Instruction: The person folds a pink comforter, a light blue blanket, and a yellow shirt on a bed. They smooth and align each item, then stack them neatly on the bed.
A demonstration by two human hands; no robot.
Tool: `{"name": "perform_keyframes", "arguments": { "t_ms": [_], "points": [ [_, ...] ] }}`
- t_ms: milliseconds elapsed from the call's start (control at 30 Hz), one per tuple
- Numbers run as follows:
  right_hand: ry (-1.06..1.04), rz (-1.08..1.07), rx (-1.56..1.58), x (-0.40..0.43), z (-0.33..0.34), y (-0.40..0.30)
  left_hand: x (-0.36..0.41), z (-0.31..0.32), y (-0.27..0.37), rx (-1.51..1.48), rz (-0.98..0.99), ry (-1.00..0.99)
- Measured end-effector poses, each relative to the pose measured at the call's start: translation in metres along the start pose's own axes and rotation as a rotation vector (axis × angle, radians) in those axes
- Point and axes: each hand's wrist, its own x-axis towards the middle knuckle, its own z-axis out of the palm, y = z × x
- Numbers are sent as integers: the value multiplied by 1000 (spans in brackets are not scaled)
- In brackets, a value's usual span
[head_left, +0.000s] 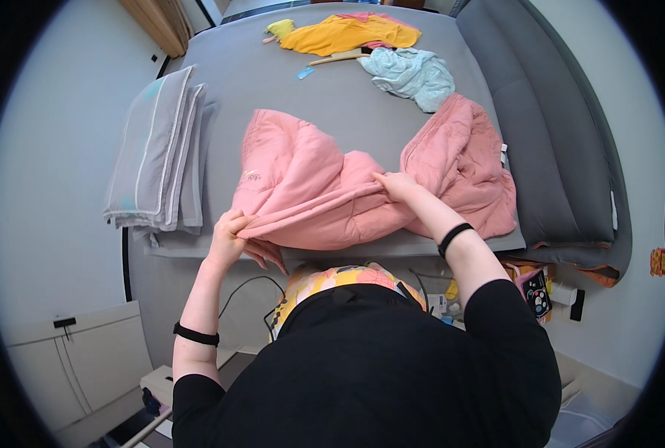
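Note:
A pink quilt (321, 218) lies bunched along the near edge of the bed (304, 95). My left hand (230, 231) grips its near left corner, and a bit of the pink cloth hangs below that hand past the bed's edge. Further right, my right hand (397, 185) pinches the same raised edge near the quilt's middle, so a fold stretches between both hands. Small embroidery shows on the quilt's left part. The right part rests in a crumpled heap beside the grey headboard (551, 129).
Folded grey bedding (159, 162) is stacked at the left. Behind the quilt lie a light blue cloth (413, 75), a yellow garment (349, 35), a wooden hanger (338, 57) and a small blue card (305, 73). A black cable (248, 280) hangs below the bed's edge.

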Motion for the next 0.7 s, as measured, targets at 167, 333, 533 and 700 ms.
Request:
{"name": "perform_keyframes", "arguments": {
  "t_ms": [167, 333, 533, 700],
  "points": [
    [-291, -277, -196, 39, 19, -37, -27, -35, 11, 176, -92, 146],
    [-530, -143, 159, 27, 6, -32, -62, -72, -18, 124, -314, 261],
    [266, 173, 17, 41, -106, 3, -17, -58, -78, 491, -317, 100],
    [1167, 273, -169, 32, -342, 31, 160, -83, -88, 473, -88, 445]
  ]
}}
